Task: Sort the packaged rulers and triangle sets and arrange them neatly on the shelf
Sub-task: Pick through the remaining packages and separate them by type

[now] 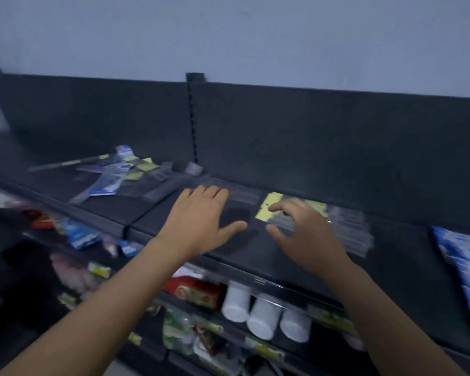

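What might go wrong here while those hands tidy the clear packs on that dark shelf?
1. The ruler stack under the right hand lies near the front edge of the shelf; a nudge might slide packs off toward the cups below.
2. The pile at far left lies crisscross; packs may snag or bend when gathered.
3. Clear packs by the left hand barely show on the dark shelf and could be missed.
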